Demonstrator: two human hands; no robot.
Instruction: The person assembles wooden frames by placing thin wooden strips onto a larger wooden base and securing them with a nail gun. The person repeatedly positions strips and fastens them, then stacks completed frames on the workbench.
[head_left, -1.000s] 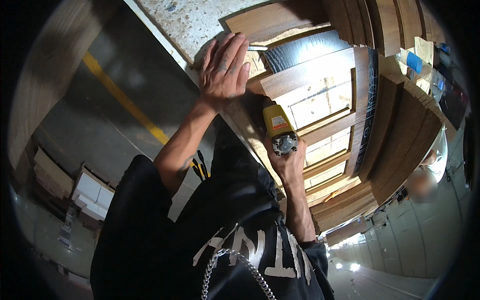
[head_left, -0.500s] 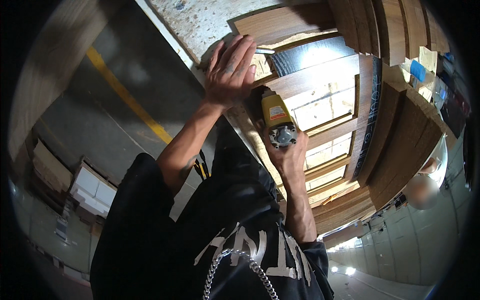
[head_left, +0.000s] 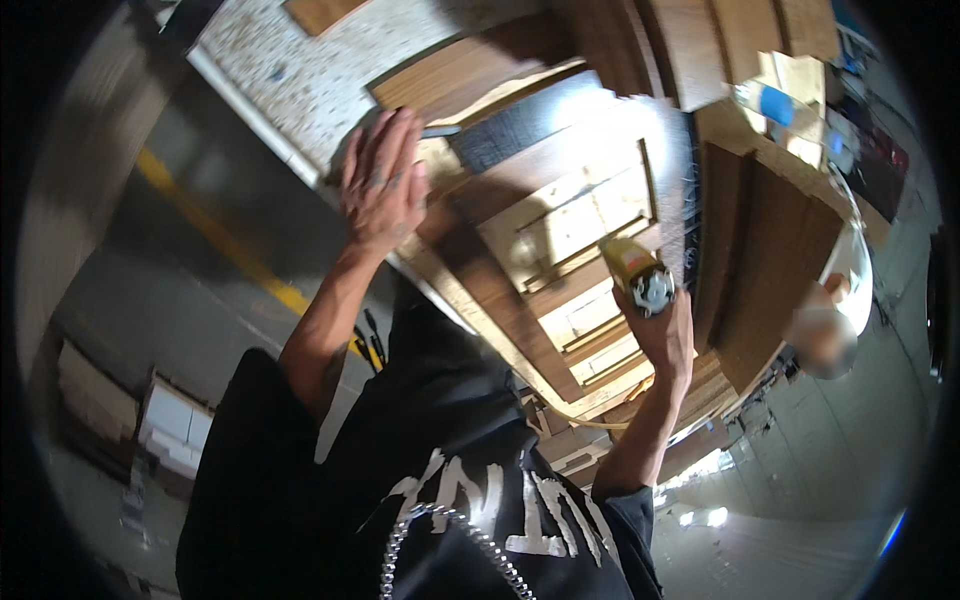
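Note:
My left hand (head_left: 383,185) lies flat, fingers stretched, at the near-left corner of a brown wooden frame (head_left: 495,290) with crossbars and openings. By its fingertips is a slim grey bar (head_left: 440,131); a dark, shiny board (head_left: 515,130) lies just beyond. My right hand (head_left: 662,335) is wrapped round a yellow nail gun (head_left: 628,258) with a silver bolted end cap, held over the right part of the frame. The tool's nose is blurred, and I cannot tell whether it touches the wood.
A speckled white worktop (head_left: 300,75) bears a brown board (head_left: 480,70). Stacked boards (head_left: 690,45) stand at the far side, more brown boards (head_left: 770,250) at the right. A thin yellow hose (head_left: 590,424) bends round the near edge. Another person (head_left: 852,285) is at far right.
My right hand has carried the nail gun rightward, from the near-left corner of the frame to over its right part. The whole view has shifted; my left hand stays flat at the corner.

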